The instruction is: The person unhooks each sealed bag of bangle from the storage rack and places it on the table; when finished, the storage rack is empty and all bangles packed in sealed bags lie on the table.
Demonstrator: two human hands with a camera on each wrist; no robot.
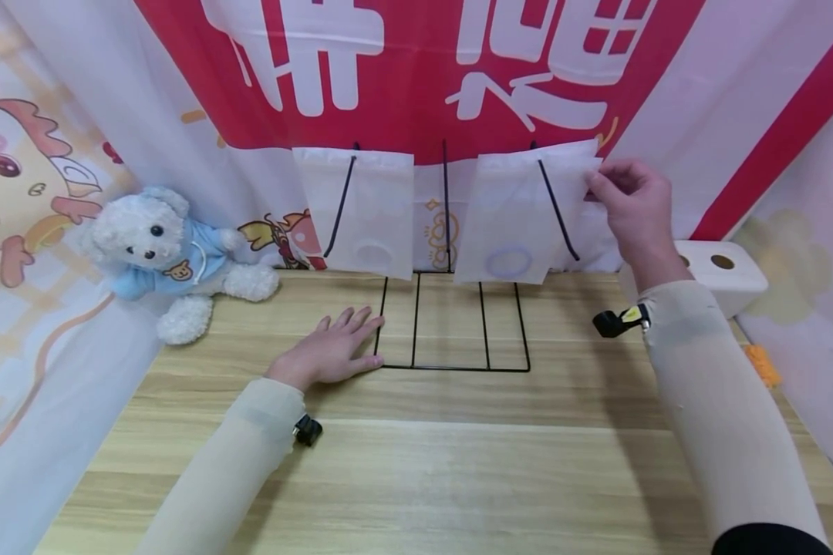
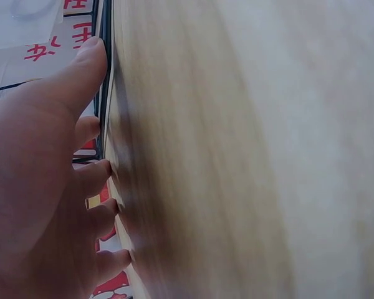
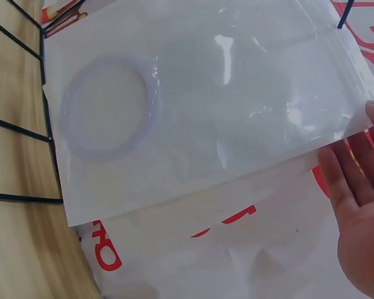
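Observation:
A black wire display rack [image 1: 458, 369] stands on the wooden table, with its hooks raised toward me. On its right hook hangs a translucent plastic bag [image 1: 503, 204] holding a pale purple ring [image 3: 71, 124]. My right hand [image 1: 635, 204] pinches the upper right edge of this bag between thumb and fingers. Another whitish bag [image 1: 371, 200] hangs from the left hook, a faint round shape inside. Palm down, my left hand [image 1: 333, 347] rests with spread fingers at the rack base's left front corner, its thumb and a fingertip touching the wire.
A white plush bear [image 1: 173, 247] in a blue hoodie sits at the back left. Behind my right wrist is a white box [image 1: 729, 270] with round holes, and an orange object [image 1: 762, 366] lies near the right edge. A printed red-and-white curtain [image 1: 416, 116] hangs behind the rack.

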